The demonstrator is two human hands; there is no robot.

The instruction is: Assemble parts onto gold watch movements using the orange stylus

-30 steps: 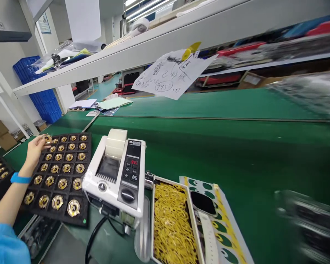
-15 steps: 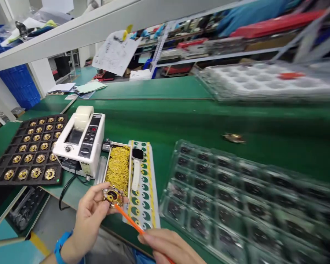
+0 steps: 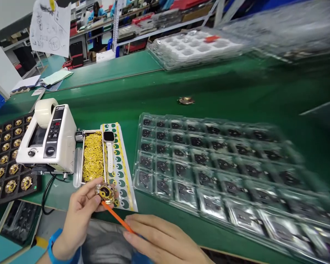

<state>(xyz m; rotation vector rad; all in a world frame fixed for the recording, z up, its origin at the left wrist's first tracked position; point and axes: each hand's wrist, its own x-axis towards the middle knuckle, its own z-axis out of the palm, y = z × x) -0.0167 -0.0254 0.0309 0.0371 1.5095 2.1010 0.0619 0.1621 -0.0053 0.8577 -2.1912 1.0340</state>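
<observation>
"Orange stick (image 3: 117, 217) clamped in your right hand (image 3: 159, 234), gold part (image 3: 105, 193) pinched in your left hand (image 3: 81, 207): what could have gone wrong?"

"A slip, I judged. The tip sat at the part's near edge; too hard a push could have scratched it, or twisted it from your left hand's rim grip into the rings (image 3: 92, 157) just beyond."
</observation>
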